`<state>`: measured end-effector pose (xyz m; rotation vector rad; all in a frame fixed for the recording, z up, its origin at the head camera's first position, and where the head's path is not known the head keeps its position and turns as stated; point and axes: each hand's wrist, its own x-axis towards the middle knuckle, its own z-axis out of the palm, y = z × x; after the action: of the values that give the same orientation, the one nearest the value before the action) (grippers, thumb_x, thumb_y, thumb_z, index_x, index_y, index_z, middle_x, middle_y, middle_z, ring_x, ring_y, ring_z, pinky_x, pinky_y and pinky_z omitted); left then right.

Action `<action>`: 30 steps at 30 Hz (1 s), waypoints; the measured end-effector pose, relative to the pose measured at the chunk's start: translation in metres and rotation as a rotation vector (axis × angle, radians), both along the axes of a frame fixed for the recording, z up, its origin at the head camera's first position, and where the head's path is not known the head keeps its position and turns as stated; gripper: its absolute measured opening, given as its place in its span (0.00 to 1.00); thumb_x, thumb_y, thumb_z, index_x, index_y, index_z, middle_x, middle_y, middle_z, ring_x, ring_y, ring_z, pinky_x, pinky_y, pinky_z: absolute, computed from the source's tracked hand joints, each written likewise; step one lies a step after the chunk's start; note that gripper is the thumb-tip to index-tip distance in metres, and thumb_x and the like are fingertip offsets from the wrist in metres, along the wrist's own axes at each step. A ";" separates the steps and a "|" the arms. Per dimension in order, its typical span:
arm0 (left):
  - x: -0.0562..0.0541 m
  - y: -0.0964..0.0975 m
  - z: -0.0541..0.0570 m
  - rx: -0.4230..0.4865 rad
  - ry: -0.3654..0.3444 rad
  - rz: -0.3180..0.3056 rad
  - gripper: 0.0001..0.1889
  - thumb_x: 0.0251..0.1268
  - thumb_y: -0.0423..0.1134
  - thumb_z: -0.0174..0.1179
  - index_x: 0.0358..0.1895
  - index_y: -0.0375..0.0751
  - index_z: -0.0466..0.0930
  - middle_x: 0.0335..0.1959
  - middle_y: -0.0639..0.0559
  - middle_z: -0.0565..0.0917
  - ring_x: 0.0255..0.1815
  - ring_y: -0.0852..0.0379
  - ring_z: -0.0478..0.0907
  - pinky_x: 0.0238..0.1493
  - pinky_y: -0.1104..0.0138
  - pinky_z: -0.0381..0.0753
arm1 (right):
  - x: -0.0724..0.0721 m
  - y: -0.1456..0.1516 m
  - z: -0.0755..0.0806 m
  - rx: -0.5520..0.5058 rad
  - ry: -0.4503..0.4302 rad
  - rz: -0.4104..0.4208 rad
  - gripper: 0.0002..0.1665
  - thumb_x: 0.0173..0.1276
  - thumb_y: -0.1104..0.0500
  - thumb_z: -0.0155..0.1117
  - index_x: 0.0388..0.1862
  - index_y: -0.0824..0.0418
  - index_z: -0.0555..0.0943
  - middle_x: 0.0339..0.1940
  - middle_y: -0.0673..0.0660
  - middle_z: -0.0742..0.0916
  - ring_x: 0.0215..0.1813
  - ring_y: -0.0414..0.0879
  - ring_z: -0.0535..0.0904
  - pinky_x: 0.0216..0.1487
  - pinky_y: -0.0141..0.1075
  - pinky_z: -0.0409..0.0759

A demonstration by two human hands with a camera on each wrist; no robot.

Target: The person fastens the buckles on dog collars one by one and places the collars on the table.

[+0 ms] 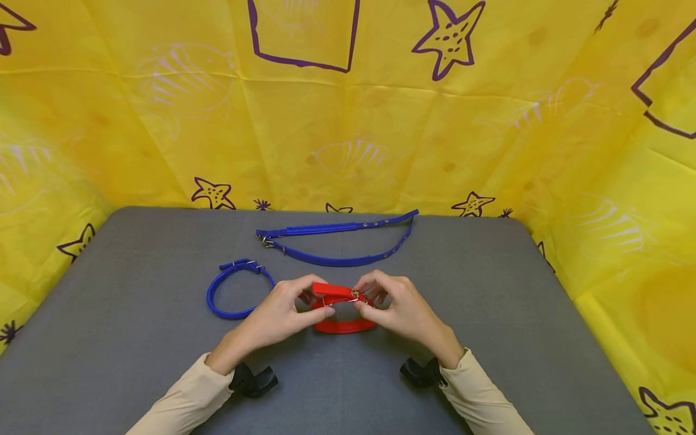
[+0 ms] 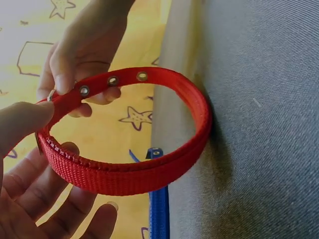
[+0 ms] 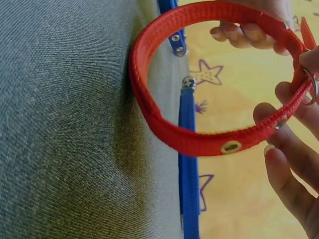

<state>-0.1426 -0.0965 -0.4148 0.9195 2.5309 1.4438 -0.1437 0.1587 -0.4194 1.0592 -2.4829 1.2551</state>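
A red collar (image 1: pixel 344 327) with metal eyelets forms a loop over the table, held between both hands. My left hand (image 1: pixel 283 311) pinches its left side near the strap's end, thumb in front. On the other side, the thumb and fingers of my right hand (image 1: pixel 405 308) pinch the strap by the metal buckle (image 1: pixel 354 295). In the left wrist view, the collar's (image 2: pixel 124 179) lower edge comes close to the table. A metal ring (image 3: pixel 311 88) hangs by the right fingers in the right wrist view.
A small blue collar (image 1: pixel 220 308), buckled into a loop, lies left of the hands, partly behind the left one. Farther back, a longer blue collar (image 1: pixel 348 261) lies unrolled in a bent shape. Yellow patterned cloth (image 1: pixel 348 121) stands behind the grey table (image 1: pixel 136 338).
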 end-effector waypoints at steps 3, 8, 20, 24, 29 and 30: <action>-0.001 0.000 0.000 0.005 0.004 0.011 0.12 0.61 0.44 0.70 0.46 0.51 0.80 0.35 0.62 0.86 0.33 0.67 0.81 0.37 0.66 0.82 | 0.000 0.000 0.000 0.001 -0.016 0.004 0.12 0.62 0.64 0.70 0.43 0.56 0.80 0.35 0.50 0.89 0.31 0.36 0.84 0.33 0.31 0.82; -0.001 -0.001 0.000 -0.009 -0.050 0.014 0.10 0.64 0.47 0.67 0.45 0.52 0.81 0.33 0.62 0.85 0.33 0.66 0.80 0.38 0.67 0.81 | 0.000 0.000 0.000 0.010 0.002 -0.006 0.12 0.61 0.63 0.71 0.42 0.56 0.80 0.34 0.49 0.88 0.30 0.35 0.83 0.32 0.31 0.82; 0.005 0.004 -0.001 0.011 -0.076 -0.076 0.07 0.68 0.48 0.63 0.42 0.52 0.79 0.31 0.61 0.83 0.33 0.65 0.79 0.36 0.66 0.81 | 0.001 -0.004 0.001 -0.027 0.113 0.007 0.08 0.64 0.59 0.71 0.42 0.56 0.83 0.35 0.49 0.87 0.33 0.37 0.81 0.31 0.36 0.82; 0.007 0.006 0.000 0.020 -0.054 -0.095 0.07 0.68 0.47 0.63 0.43 0.52 0.80 0.31 0.60 0.83 0.33 0.66 0.78 0.34 0.66 0.81 | 0.001 -0.005 0.003 -0.060 0.184 0.039 0.10 0.63 0.61 0.72 0.43 0.56 0.84 0.37 0.50 0.88 0.35 0.38 0.82 0.33 0.35 0.82; 0.008 0.007 0.001 0.020 -0.035 -0.089 0.06 0.68 0.47 0.63 0.42 0.52 0.79 0.31 0.61 0.84 0.33 0.67 0.78 0.33 0.67 0.80 | 0.001 -0.006 0.003 -0.102 0.252 0.086 0.10 0.63 0.63 0.71 0.44 0.58 0.85 0.38 0.52 0.89 0.34 0.39 0.82 0.35 0.29 0.81; 0.008 0.007 0.001 0.023 -0.034 -0.083 0.06 0.68 0.47 0.63 0.41 0.52 0.79 0.31 0.61 0.84 0.33 0.67 0.78 0.33 0.66 0.80 | 0.001 -0.006 0.003 -0.108 0.266 0.095 0.10 0.63 0.63 0.71 0.44 0.58 0.86 0.38 0.52 0.89 0.34 0.39 0.82 0.35 0.29 0.81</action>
<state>-0.1345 -0.0896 -0.4142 0.9816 2.4269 1.4546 -0.1429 0.1530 -0.4161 1.2396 -2.1675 1.1721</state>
